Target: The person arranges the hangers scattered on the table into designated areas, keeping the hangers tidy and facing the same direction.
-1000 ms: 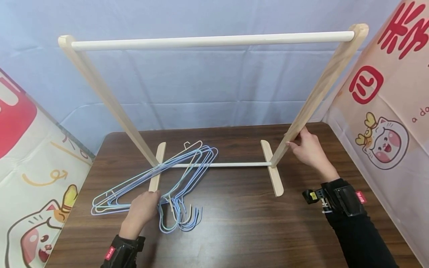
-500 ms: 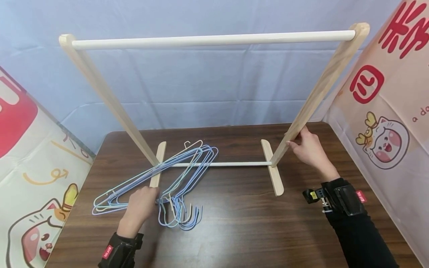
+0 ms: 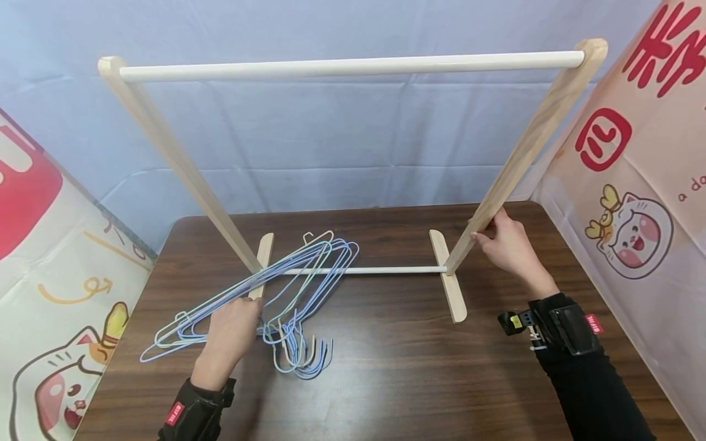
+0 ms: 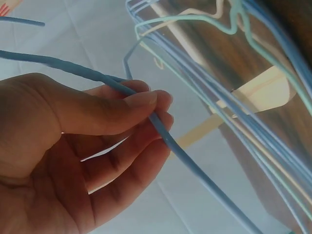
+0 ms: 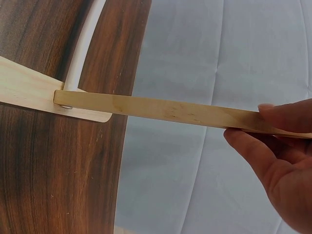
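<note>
A tangled pile of blue, mint and cream wire hangers (image 3: 325, 263) lies across the left foot of a wooden rack. The left hand (image 3: 231, 331) is at the pile's near side; in the left wrist view the hand (image 4: 102, 131) pinches one blue hanger (image 4: 195, 168) between thumb and fingers, apart from the other hangers (image 4: 234, 109). The right hand (image 3: 510, 248) grips the rack's right upright (image 3: 524, 147) low down. In the right wrist view, thumb and fingers of the hand (image 5: 282, 161) lie on either side of the upright (image 5: 170, 109).
The rack's white top rail (image 3: 353, 66) spans high above the brown table (image 3: 397, 367), with a lower rail (image 3: 397, 270) between its feet. The right foot (image 3: 453, 294) rests on the table. A pale blue cloth hangs behind, and printed cloths stand at both sides.
My left hand has moved slightly up and away from the near edge, and a blue hanger's end has shifted outward at the pile's lower left. The right hand and rack look still.
</note>
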